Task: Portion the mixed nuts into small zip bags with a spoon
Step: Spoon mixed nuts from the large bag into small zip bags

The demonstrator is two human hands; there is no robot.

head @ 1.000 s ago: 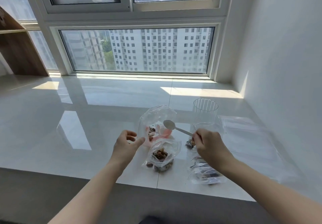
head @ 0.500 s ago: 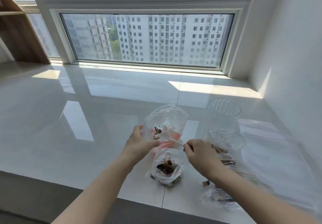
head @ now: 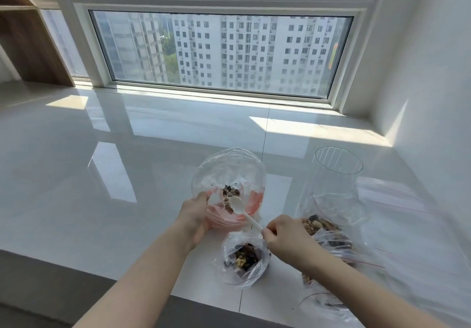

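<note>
The mixed nuts (head: 230, 195) are a small dark-and-tan cluster of brown, black and pale pieces lying in the bottom of a large clear bag (head: 228, 174) with a pink lower part, which stands open on the glossy white countertop (head: 127, 174). The bowl of a white plastic spoon (head: 240, 209) sits inside this bag just beside the nuts, its handle running down and right to the right hand (head: 285, 236), whose curled fingers pinch the handle end. The left hand (head: 196, 216) grips the near left edge of the bag, fingers curled round the plastic. Directly in front of it stands a small zip bag (head: 244, 259), open at the top, with a portion of nuts inside. To the right lie more filled zip bags (head: 328, 233), partly behind the right hand. Behind them stands a clear ribbed plastic cup (head: 336, 164), and flat unfilled zip bags (head: 397, 205) with red seal lines spread further right.
</note>
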